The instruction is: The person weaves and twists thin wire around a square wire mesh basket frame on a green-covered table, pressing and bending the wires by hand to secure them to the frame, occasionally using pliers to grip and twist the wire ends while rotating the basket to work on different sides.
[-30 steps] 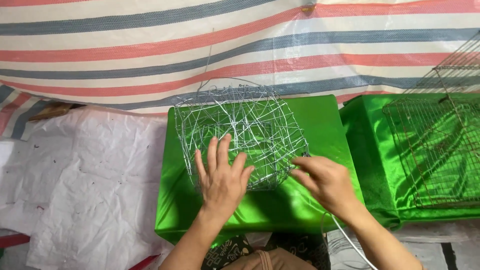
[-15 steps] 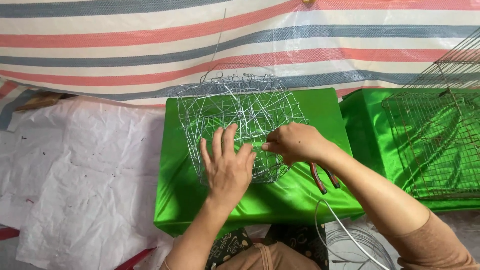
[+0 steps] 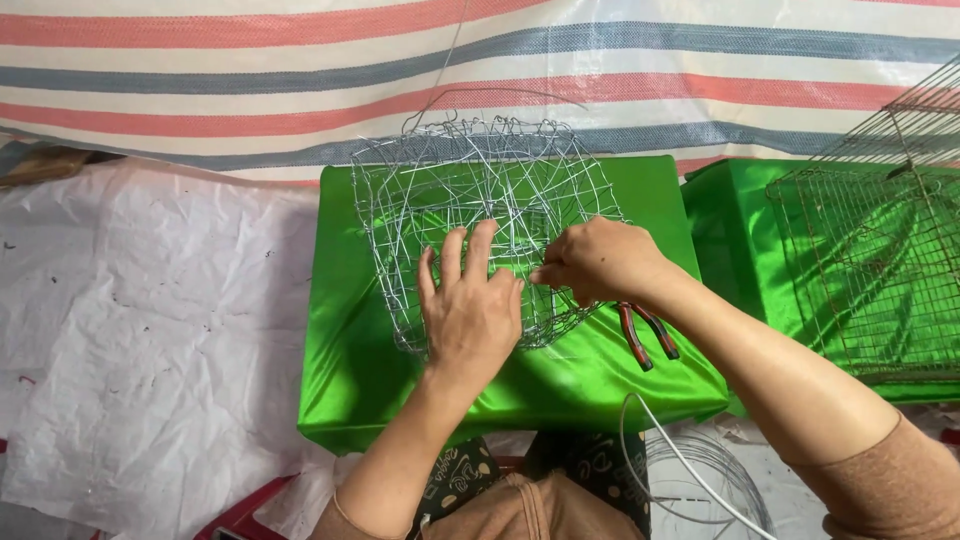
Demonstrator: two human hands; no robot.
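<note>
Left hand: the left hand [image 3: 470,310] lies flat and open, palm down, fingers spread, pressed on the near part of the wire mesh basket [image 3: 480,225]; it grips nothing
Right hand: the right hand [image 3: 600,262] is closed in a pinch at the basket's right side, fingertips meeting on a strand of the mesh just beside the left hand's fingers
Wire mesh basket: a loosely woven silver wire form, lying on the green worktop [image 3: 350,340], toward its far half, with stray wire ends sticking up at the back
Pliers: red-handled pliers [image 3: 645,335] lie on the green cover, just under the right wrist, near the basket's right edge
Wire coil: a coil of wire [image 3: 700,480] sits below the worktop's near edge, by the right forearm
Right side: a second green-covered block [image 3: 730,230] carries a rusty wire cage [image 3: 880,260]
Behind: a striped tarpaulin [image 3: 250,70]; white sheeting [image 3: 130,330] lies to the left
</note>
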